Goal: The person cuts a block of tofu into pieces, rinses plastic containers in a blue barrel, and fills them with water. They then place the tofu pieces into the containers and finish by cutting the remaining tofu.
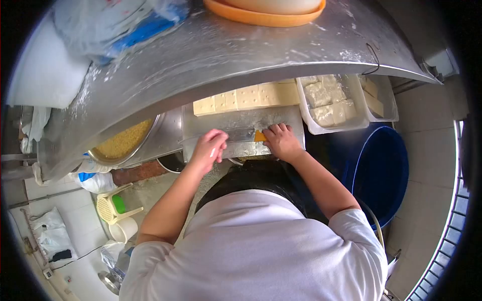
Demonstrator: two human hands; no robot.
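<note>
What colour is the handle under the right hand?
Orange-yellow handle, partly covered by the right hand; seen in the head view.

Blue bin [384, 170] at right — orange dish [261, 19] above, grain bowl [123, 141] left.

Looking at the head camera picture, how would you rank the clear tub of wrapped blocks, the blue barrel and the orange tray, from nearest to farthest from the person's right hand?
1. Clear tub of wrapped blocks: just beyond the right hand, to its right.
2. Blue barrel: farther right, below the table edge.
3. Orange tray: farthest, on the steel shelf at the top.
</note>
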